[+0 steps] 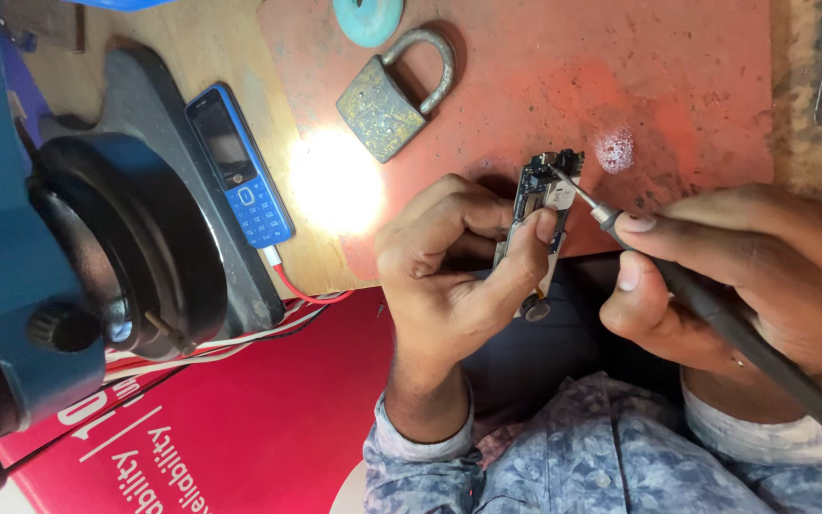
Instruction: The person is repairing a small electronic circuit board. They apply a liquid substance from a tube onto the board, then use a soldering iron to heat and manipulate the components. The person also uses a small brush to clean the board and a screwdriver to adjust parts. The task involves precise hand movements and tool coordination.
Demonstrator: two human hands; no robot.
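Two bare hands work just above the near edge of a worn red mat (677, 86). One hand, the left hand (449, 276), pinches a small circuit board (539, 214) between thumb and fingers, holding it upright over the mat's edge. Its partner, the right hand (763, 276), is closed around a dark-handled soldering iron (715, 309), whose thin metal tip touches the board's top end. Farther back lie a rusty padlock (394, 95) and a blue keypad phone (240, 167), beside a microscope (78, 257).
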